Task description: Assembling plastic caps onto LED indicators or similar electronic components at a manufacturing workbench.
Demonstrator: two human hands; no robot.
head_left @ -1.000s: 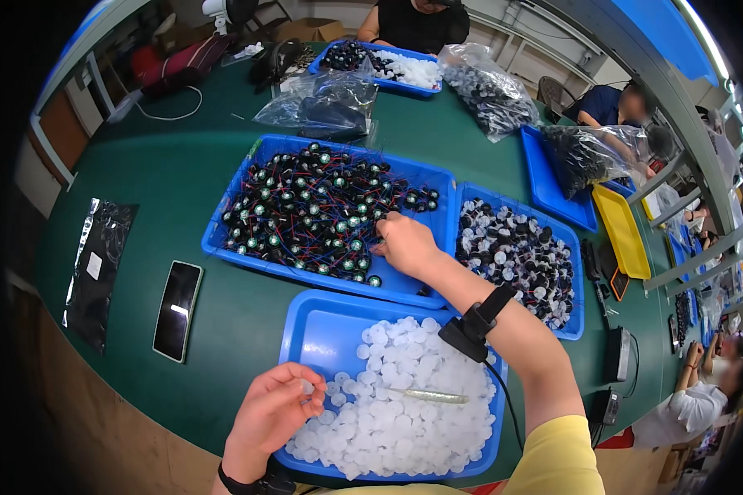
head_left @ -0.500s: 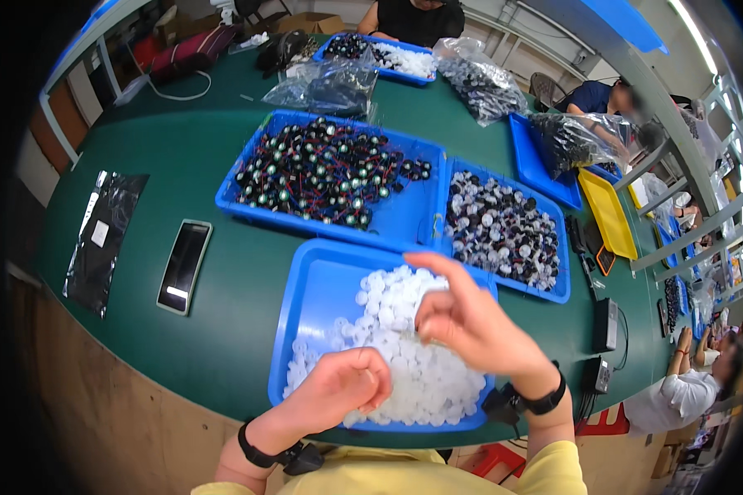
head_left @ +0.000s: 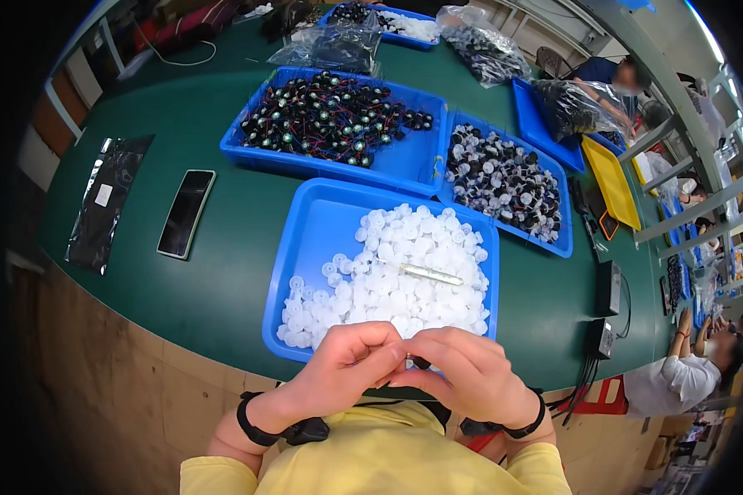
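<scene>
green bench (head_left: 223,272) | our left hand (head_left: 347,367) and right hand (head_left: 462,375) pinch a small dark part (head_left: 419,361) together over the blue tray (head_left: 314,247) of white caps (head_left: 388,280) | loose pinch = it probably drops in

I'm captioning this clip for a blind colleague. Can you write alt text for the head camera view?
Seen from above, a person's left hand and right hand meet fingertip to fingertip around a small dark part, at the near edge of a blue tray of white plastic caps. Beyond it on the green table lie two more blue trays of dark parts and a black phone.
</scene>
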